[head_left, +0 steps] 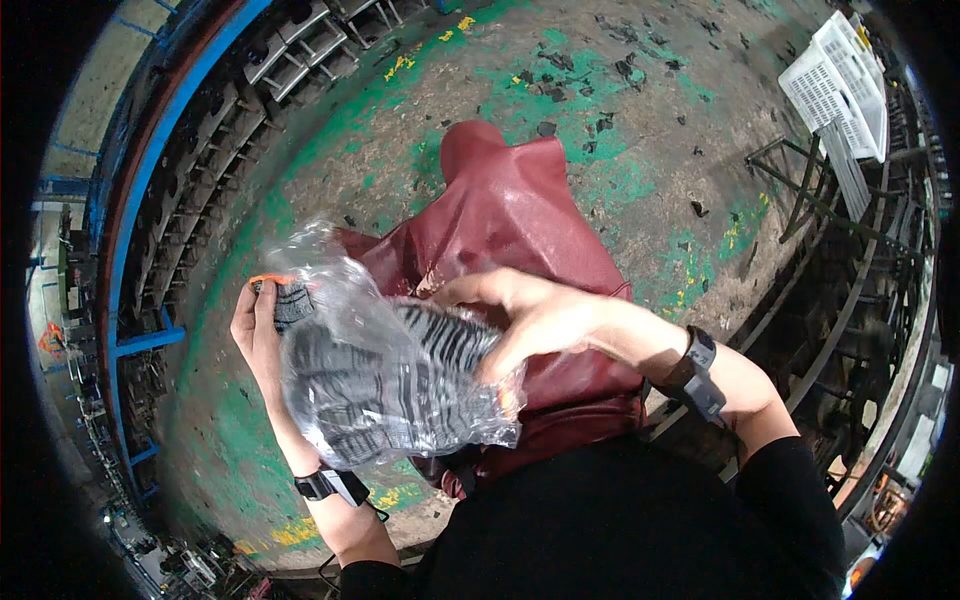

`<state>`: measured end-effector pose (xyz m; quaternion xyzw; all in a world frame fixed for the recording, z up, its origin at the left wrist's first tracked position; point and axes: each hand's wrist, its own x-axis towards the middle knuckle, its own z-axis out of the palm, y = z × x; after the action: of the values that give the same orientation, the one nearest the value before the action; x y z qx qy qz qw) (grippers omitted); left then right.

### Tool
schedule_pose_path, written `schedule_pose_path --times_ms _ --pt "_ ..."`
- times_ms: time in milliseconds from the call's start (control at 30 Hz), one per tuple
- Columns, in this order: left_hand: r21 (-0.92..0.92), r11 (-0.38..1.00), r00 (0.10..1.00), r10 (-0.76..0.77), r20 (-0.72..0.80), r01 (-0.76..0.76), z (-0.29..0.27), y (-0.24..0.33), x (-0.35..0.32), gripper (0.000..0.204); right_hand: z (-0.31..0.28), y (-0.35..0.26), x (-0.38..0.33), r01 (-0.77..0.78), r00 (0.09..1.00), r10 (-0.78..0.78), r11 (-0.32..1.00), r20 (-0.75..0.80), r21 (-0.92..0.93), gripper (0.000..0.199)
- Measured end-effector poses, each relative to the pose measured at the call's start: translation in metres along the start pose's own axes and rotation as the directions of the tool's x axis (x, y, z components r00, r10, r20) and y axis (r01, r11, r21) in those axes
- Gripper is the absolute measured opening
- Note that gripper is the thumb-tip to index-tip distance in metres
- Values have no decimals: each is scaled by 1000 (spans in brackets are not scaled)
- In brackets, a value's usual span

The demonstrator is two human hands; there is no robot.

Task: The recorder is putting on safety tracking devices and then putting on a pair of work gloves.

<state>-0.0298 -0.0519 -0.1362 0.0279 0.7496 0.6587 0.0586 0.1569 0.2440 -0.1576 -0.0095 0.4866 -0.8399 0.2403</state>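
Observation:
A clear plastic bag (pixel 345 395) of grey-and-black striped knit work gloves (pixel 440 335) hangs in front of me, over my lap. My left hand (pixel 258 335) is closed at the bag's left side, pinching a grey knit cuff (pixel 293 306) with an orange edge. Across the bag's right side reaches my right hand (pixel 530 315), its fingers and thumb curled round the striped knit; some fingertips are hidden and slightly blurred. Crinkled film rises between the two hands. A dark red leather-like apron (pixel 510 215) spreads beneath the bag.
Worn green-and-grey floor (pixel 400 130) lies ahead, strewn with dark scraps. A blue-edged rail and metal racking (pixel 205 170) curve along the left. At the right stand a white plastic crate (pixel 835 85) and a dark metal frame (pixel 800 185).

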Motion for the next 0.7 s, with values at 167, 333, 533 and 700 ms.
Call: schedule_pose_path --times_ms 167,333,533,700 --pt "23 997 985 -75 -156 79 -7 -8 5 44 22 38 35 -244 968 191 572 -162 -783 117" --pt "35 996 996 -86 40 84 -11 -25 16 40 51 63 48 -197 967 243 531 -75 -824 55" --pt "287 955 998 -68 -12 68 -8 -47 37 51 45 42 14 -304 940 206 867 -271 -394 85" --pt "283 945 979 123 165 -167 13 -23 20 38 -15 -1 -98 415 784 -344 910 -516 24 72"
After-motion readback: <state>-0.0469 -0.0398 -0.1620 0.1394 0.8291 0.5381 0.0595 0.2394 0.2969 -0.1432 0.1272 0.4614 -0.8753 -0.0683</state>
